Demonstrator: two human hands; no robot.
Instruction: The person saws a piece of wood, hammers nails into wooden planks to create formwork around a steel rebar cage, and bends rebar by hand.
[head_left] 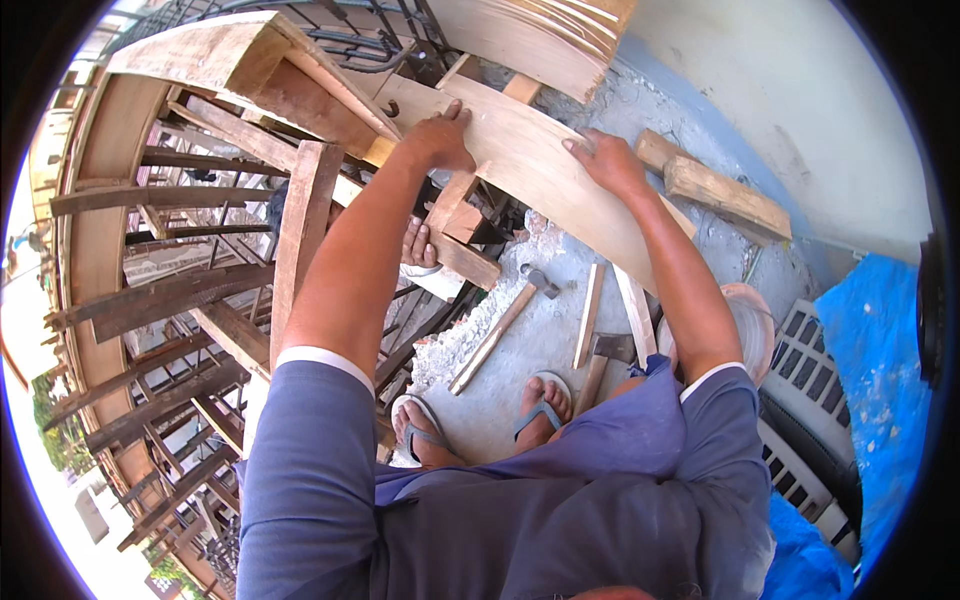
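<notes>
A long pale plywood strip point(545, 165) lies slantwise in front of me. My left hand point(440, 140) is closed on its left part, fingers over the top face, beside a wooden beam form point(290, 85). Farther right, my right hand point(610, 165) grips the strip by its far edge, thumb on the face. Below the strip, another person's hand point(418, 243) rests at a short wood block point(465, 260); the rest of that person is mostly hidden behind the timbers. A hammer point(495, 335) lies on the concrete near my feet.
Stacked plywood sheets point(540, 40) and steel bars point(370, 40) are at the far side. Wood blocks point(725, 195) lie by the wall. Left of the broken concrete edge point(445, 355), timber framing point(180, 290) drops away. Blue tarp point(875, 370) and plastic crates point(800, 350) stand right.
</notes>
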